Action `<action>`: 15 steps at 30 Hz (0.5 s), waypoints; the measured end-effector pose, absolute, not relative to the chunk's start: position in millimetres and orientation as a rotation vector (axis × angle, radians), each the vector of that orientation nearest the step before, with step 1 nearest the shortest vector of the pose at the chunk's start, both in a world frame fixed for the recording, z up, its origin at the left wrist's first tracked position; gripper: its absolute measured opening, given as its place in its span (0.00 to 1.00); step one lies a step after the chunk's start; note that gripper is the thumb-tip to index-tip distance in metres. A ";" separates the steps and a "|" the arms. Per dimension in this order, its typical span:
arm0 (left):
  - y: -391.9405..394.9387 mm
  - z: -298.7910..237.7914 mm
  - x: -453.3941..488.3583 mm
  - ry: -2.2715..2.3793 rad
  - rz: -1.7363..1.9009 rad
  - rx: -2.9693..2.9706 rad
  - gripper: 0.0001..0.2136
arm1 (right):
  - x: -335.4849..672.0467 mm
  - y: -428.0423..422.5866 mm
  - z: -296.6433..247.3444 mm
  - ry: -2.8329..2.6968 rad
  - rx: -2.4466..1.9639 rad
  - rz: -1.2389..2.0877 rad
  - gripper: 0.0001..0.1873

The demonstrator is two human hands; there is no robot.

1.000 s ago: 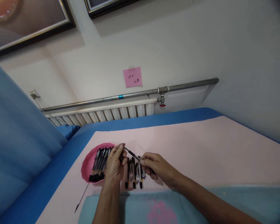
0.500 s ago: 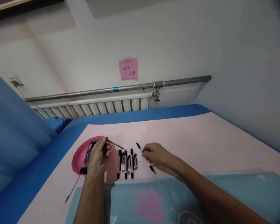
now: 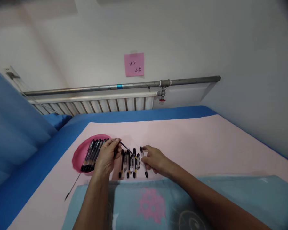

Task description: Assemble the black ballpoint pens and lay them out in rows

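Note:
My left hand [image 3: 107,157] is closed on a thin pen refill [image 3: 129,150] that points right and down over a row of pen parts. My right hand [image 3: 154,158] pinches a black-and-clear pen barrel [image 3: 143,157] at the right end of that row of pen parts [image 3: 129,162] lying on the pink sheet [image 3: 194,143]. Just left of my left hand, a pink plate [image 3: 79,155] holds several black pens [image 3: 92,154] side by side.
A loose thin refill [image 3: 72,187] lies on the pink sheet at the lower left. A light blue cloth [image 3: 158,204] with a pink pattern covers the near edge. Blue bedding [image 3: 38,166], a radiator [image 3: 98,105], a pipe and a pink note [image 3: 133,64] are behind.
My right hand moved the pen barrel left and set it down at the right end of the row. My left hand kept the refill, now angled over the row.

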State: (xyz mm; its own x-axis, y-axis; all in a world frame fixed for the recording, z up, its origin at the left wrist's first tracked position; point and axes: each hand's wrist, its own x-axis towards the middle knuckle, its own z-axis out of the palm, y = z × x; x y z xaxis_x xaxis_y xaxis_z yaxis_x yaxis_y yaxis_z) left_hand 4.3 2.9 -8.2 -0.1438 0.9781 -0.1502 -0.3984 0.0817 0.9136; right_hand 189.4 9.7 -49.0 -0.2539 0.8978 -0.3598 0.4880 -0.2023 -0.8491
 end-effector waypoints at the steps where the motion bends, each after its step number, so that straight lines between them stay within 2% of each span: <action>1: 2.9 -8.3 4.2 1.089 1.408 0.740 0.15 | 188.5 9.8 -50.3 -1.694 -1.613 1.437 0.25; 15: 1.9 -9.5 4.6 1.119 1.414 0.780 0.12 | 185.4 8.5 -51.5 -1.701 -1.645 1.472 0.22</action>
